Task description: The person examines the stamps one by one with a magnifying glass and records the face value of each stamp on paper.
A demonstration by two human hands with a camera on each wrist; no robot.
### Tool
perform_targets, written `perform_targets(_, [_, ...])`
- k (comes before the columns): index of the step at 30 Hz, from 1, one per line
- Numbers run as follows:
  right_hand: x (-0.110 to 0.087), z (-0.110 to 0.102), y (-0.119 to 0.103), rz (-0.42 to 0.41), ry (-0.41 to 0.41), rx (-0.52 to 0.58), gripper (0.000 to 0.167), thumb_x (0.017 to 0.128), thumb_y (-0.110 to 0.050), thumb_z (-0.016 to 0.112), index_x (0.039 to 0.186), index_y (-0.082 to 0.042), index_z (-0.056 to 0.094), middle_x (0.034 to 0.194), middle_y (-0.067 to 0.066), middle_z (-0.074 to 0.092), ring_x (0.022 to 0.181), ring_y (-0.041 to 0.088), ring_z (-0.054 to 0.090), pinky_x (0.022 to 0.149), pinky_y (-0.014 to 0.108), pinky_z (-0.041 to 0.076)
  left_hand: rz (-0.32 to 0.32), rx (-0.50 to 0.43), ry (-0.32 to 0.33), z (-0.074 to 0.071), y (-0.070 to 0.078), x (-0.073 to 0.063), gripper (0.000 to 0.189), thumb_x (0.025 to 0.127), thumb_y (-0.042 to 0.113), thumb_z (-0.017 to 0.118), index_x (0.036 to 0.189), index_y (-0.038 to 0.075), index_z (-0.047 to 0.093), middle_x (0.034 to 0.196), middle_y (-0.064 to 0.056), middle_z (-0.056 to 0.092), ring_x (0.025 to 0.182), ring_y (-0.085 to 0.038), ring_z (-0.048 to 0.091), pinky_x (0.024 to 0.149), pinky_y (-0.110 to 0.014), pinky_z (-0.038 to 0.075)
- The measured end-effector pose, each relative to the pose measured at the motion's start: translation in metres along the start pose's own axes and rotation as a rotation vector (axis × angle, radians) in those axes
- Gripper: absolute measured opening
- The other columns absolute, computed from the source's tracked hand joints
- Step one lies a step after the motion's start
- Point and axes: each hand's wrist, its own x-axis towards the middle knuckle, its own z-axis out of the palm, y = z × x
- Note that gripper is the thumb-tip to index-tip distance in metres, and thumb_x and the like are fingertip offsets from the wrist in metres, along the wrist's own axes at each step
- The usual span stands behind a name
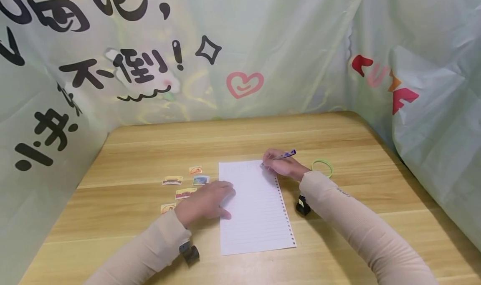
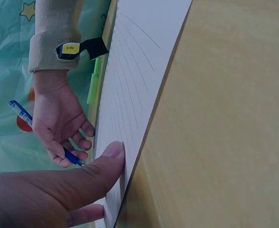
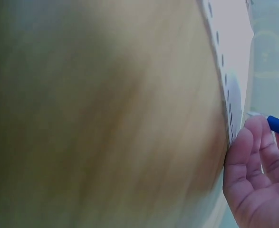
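A lined sheet of loose-leaf paper [image 1: 255, 218] lies on the wooden table, its punched holes along the right edge. My right hand [image 1: 279, 164] pinches a blue pen [image 1: 288, 154] near the sheet's top right corner, with the tip at the paper. In the right wrist view the blue pen [image 3: 278, 126] rises beyond the curled fingers of the hand [image 3: 258, 175]. My left hand [image 1: 210, 199] rests on the sheet's left edge, thumb and fingers spread. Faint marks along the top line are too small to read.
Several small picture cards [image 1: 186, 193] lie left of the sheet, partly behind the left hand. A green ring [image 1: 322, 167] sits right of the right hand. Printed cloth [image 1: 293, 68] hangs behind and beside the wooden table [image 1: 131, 151].
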Motion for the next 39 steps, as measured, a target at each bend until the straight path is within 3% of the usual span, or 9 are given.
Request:
perform_targets(11, [0.0002,-0.0006,0.0000,0.012,-0.002,-0.010,0.016,0.096,-0.015,0.052,0.106,-0.003,0.054,0.105,0.014,0.055,0.084,0.024,0.056,0.070,0.030,0.050,-0.004,0.008,-0.003,0.0000,0.0008,-0.0002,0.067,0.080,0.037,0.079,0.136,0.008,0.054,0.145,-0.010,0.046,0.135,-0.029,0.039,0.111,-0.043,0.031])
perform_targets(25, [-0.0014,-0.0009,0.0001,-0.014,-0.011,0.002,0.012,0.093,-0.012,0.050,0.098,-0.002,0.056,0.084,0.013,0.055,0.072,0.023,0.050,0.064,0.029,0.044,0.000,0.009,-0.003,0.0005,-0.0007,0.0005,0.067,0.080,0.037,0.079,0.135,0.008,0.055,0.144,-0.010,0.047,0.134,-0.029,0.040,0.110,-0.043,0.032])
perform_targets(33, [0.0005,-0.0012,0.0005,0.021,-0.007,-0.006,0.018,0.095,-0.016,0.050,0.107,-0.003,0.055,0.101,0.015,0.055,0.085,0.026,0.056,0.073,0.033,0.050,0.008,0.011,0.001,0.0003,-0.0014,0.0007,0.066,0.080,0.037,0.079,0.135,0.008,0.055,0.144,-0.010,0.047,0.134,-0.029,0.040,0.110,-0.043,0.032])
perform_targets(39, [-0.0022,-0.0049,0.0026,0.033,0.008,-0.006,0.018,0.095,-0.015,0.050,0.109,-0.003,0.054,0.098,0.015,0.054,0.078,0.024,0.054,0.067,0.030,0.048,0.003,0.007,-0.001,-0.0001,-0.0005,0.0004,0.067,0.080,0.037,0.079,0.135,0.008,0.055,0.145,-0.010,0.047,0.135,-0.029,0.040,0.110,-0.043,0.032])
